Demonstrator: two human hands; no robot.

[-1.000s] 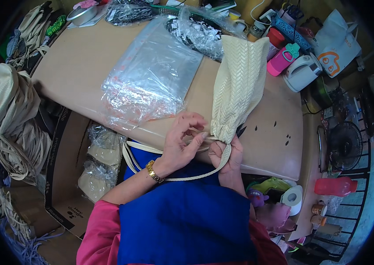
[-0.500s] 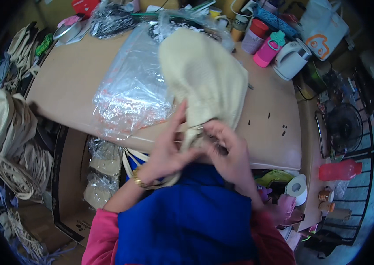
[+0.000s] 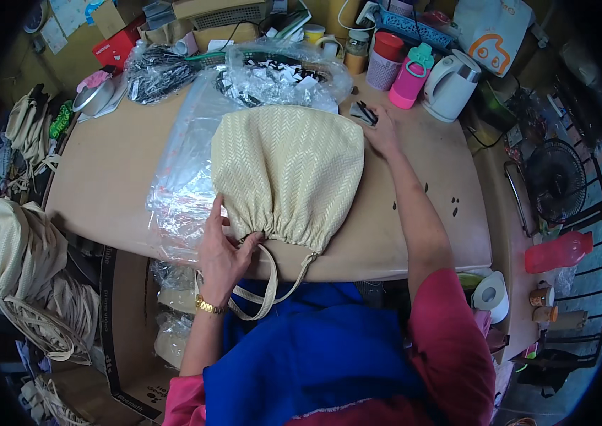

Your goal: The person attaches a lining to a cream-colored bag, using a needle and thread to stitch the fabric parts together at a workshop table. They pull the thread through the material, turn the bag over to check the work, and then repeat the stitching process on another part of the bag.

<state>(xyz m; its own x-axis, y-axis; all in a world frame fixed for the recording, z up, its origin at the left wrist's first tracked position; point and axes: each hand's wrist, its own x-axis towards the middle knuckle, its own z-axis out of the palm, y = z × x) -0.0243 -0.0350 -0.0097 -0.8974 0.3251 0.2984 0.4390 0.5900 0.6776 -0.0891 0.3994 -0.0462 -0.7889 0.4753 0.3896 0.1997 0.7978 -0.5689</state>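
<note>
A cream woven handbag [image 3: 290,170] lies on the padded table, its gathered opening toward me and its strap [image 3: 270,287] looping over the front edge. My left hand [image 3: 224,252] grips the left end of the gathered rim, with the thumb over it and the index finger stretched along the bag's side. Beyond the bag's right side, my right hand [image 3: 384,135] is at a small black tool [image 3: 366,112] with its fingers closed round one end. The tool looks like thread snips, but its shape is partly hidden by the fingers.
Clear plastic sleeves [image 3: 180,192] lie under the bag's left side. Behind stands a plastic-lined basket [image 3: 272,78] of small tags. A pink bottle [image 3: 409,82] and white kettle [image 3: 451,86] stand at back right. More cream bags [image 3: 24,241] hang left, above a cardboard box [image 3: 127,319].
The bag, lifted between both hands before, now lies on the table. My right hand has left its rim and reached far right to the small black tool. My left hand has moved left.
</note>
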